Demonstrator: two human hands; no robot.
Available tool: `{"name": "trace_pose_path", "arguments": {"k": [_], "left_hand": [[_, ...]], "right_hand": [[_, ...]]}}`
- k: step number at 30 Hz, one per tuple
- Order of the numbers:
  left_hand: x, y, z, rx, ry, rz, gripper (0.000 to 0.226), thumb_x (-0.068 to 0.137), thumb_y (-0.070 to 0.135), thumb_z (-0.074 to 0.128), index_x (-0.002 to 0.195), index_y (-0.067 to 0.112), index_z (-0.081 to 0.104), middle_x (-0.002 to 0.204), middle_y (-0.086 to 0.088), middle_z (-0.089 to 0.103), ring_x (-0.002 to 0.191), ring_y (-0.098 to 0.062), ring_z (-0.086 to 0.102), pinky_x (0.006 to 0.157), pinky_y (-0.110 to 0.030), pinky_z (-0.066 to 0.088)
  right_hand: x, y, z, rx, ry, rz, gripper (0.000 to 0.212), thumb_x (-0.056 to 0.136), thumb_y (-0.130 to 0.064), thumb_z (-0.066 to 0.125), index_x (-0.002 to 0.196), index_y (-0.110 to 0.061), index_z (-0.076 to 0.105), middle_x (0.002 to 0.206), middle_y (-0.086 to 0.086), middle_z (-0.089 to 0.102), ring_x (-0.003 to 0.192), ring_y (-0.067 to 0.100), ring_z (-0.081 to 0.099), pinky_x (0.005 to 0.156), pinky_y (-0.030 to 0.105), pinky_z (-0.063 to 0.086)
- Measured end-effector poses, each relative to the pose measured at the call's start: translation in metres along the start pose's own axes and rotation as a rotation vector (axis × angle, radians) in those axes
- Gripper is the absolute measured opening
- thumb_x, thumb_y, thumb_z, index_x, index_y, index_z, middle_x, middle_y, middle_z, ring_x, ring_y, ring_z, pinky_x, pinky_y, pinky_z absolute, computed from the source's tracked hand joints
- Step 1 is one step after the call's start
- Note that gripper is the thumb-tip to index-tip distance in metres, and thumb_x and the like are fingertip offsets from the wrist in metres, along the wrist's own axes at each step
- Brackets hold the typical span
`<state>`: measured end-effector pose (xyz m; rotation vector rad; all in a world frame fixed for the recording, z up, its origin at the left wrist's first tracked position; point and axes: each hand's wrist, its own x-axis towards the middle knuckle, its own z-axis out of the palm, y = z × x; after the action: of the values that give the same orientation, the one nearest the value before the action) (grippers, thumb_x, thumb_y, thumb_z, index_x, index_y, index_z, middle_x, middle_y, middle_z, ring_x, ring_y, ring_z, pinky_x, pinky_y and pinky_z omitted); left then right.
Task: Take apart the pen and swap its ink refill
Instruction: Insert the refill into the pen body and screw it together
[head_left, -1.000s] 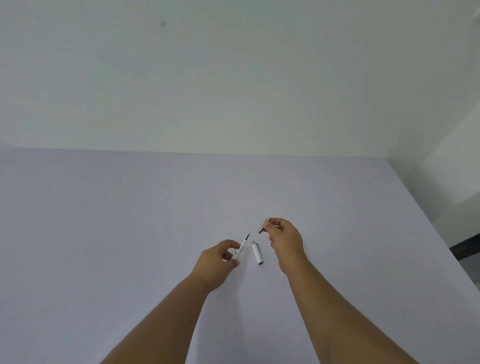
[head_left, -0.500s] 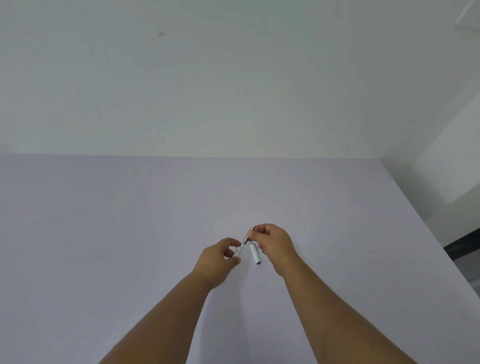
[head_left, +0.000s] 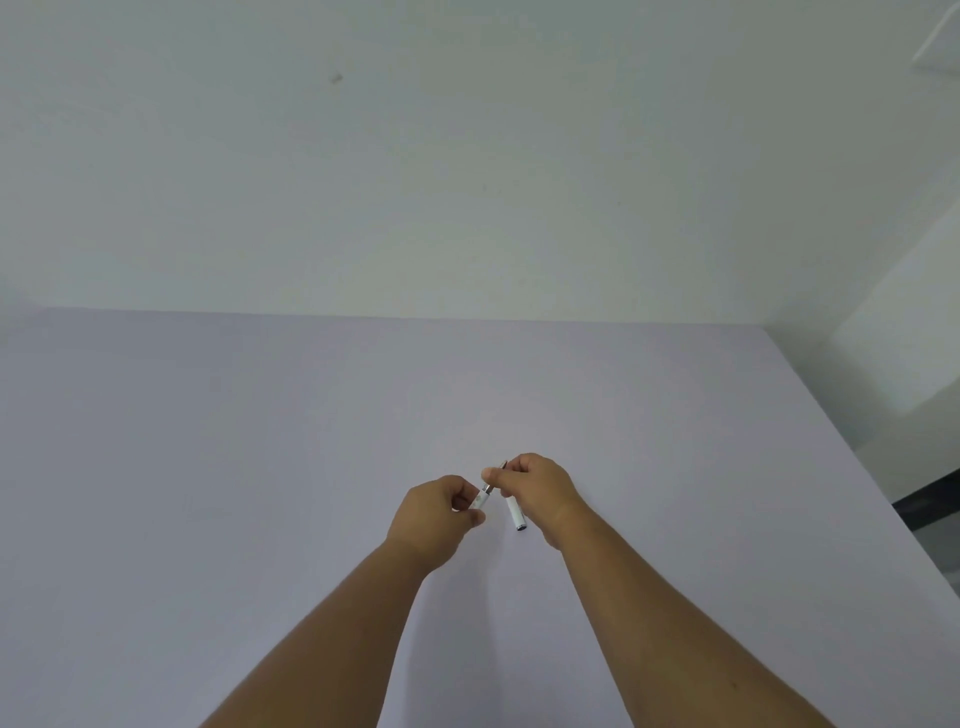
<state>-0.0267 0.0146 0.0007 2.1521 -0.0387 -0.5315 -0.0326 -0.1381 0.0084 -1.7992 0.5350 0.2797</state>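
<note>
My left hand (head_left: 441, 514) pinches the white pen barrel (head_left: 480, 500), which points up and to the right. My right hand (head_left: 540, 491) grips the grey tip section (head_left: 496, 475) at the barrel's upper end, so both hands meet on the pen above the table. A separate white pen cap (head_left: 516, 516) lies on the pale lilac table (head_left: 208, 467) just below my right hand, partly hidden by it. The ink refill is not visible apart from the pen.
A plain white wall rises behind the table's far edge (head_left: 467, 317). The table's right edge (head_left: 857, 457) slants down toward the lower right, with a dark floor strip (head_left: 930, 499) beyond it.
My right hand has moved left with the grey tip section and brought it onto the refill end of the barrel held in my left hand. The cap has stayed on the table.
</note>
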Motion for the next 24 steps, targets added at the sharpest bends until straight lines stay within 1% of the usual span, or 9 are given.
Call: {"name": "trace_pose_path", "arguments": {"k": [4,8,10,12,13,16,18,21,24], "left_hand": [[-0.001,0.002,-0.001,0.024,0.02,0.01,0.01,0.079,0.019,0.069,0.08,0.026,0.061,0.079,0.01,0.06,0.064,-0.01,0.054,0.058,-0.023,0.044],[-0.003,0.002,-0.002,0.01,-0.009,0.0,0.01,0.079,0.02,0.069,0.085,0.023,0.063,0.08,0.009,0.06,0.064,-0.009,0.054,0.055,-0.021,0.042],[-0.003,0.002,-0.003,0.003,-0.009,-0.012,0.01,0.079,0.019,0.07,0.086,0.022,0.064,0.082,0.007,0.061,0.064,-0.011,0.055,0.054,-0.022,0.043],[-0.003,0.003,-0.005,0.001,-0.002,-0.021,0.011,0.079,0.018,0.071,0.087,0.022,0.064,0.08,0.006,0.061,0.065,-0.011,0.055,0.054,-0.021,0.043],[-0.003,0.004,-0.005,0.003,-0.005,-0.02,0.012,0.078,0.018,0.071,0.086,0.022,0.063,0.079,0.007,0.06,0.064,-0.01,0.055,0.054,-0.021,0.043],[-0.005,0.006,-0.002,-0.001,-0.021,-0.021,0.012,0.078,0.018,0.071,0.087,0.021,0.063,0.076,0.008,0.059,0.064,-0.01,0.055,0.053,-0.021,0.042],[-0.006,0.007,-0.001,-0.005,-0.017,-0.023,0.012,0.078,0.018,0.072,0.086,0.021,0.063,0.077,0.007,0.061,0.065,-0.011,0.056,0.053,-0.021,0.042],[-0.006,0.009,-0.003,-0.007,-0.011,-0.025,0.013,0.077,0.017,0.072,0.086,0.021,0.063,0.076,0.008,0.06,0.063,-0.008,0.055,0.051,-0.021,0.042],[-0.008,0.011,-0.001,0.021,-0.024,-0.026,0.013,0.077,0.018,0.072,0.087,0.02,0.062,0.074,0.009,0.059,0.062,-0.007,0.055,0.05,-0.02,0.041]], "right_hand": [[-0.001,-0.002,0.003,0.035,-0.001,-0.01,0.02,0.078,-0.035,0.07,0.071,-0.019,0.061,0.079,-0.004,0.062,0.076,0.016,0.055,0.061,0.029,0.043],[-0.005,-0.006,0.002,-0.052,0.061,0.02,0.042,0.074,-0.049,0.072,0.059,-0.018,0.047,0.06,-0.005,0.046,0.053,0.011,0.042,0.049,0.024,0.034],[-0.006,-0.005,0.0,0.004,0.015,0.01,0.032,0.077,-0.049,0.068,0.066,-0.021,0.056,0.073,-0.006,0.058,0.063,0.008,0.05,0.056,0.024,0.038],[-0.009,-0.005,-0.002,0.084,-0.038,-0.017,0.016,0.082,-0.039,0.067,0.076,-0.024,0.065,0.088,-0.004,0.065,0.073,0.006,0.054,0.064,0.024,0.041],[-0.009,-0.004,-0.002,0.08,-0.039,-0.026,0.015,0.082,-0.035,0.067,0.076,-0.021,0.066,0.086,-0.004,0.065,0.073,0.008,0.054,0.064,0.024,0.041],[-0.009,-0.005,-0.002,-0.003,0.039,0.007,0.032,0.078,-0.041,0.07,0.066,-0.015,0.054,0.067,-0.005,0.054,0.06,0.012,0.047,0.056,0.025,0.038],[-0.01,-0.004,-0.002,0.029,0.018,0.004,0.03,0.078,-0.042,0.07,0.068,-0.017,0.057,0.069,-0.006,0.055,0.06,0.01,0.047,0.059,0.024,0.038],[-0.011,-0.003,-0.005,0.129,-0.066,-0.031,0.01,0.082,-0.03,0.068,0.078,-0.021,0.069,0.08,-0.008,0.063,0.068,0.01,0.051,0.067,0.024,0.042],[-0.011,-0.003,-0.005,0.059,-0.011,0.009,0.028,0.077,-0.038,0.073,0.064,-0.017,0.059,0.069,-0.005,0.059,0.06,0.01,0.047,0.061,0.024,0.038]]}}
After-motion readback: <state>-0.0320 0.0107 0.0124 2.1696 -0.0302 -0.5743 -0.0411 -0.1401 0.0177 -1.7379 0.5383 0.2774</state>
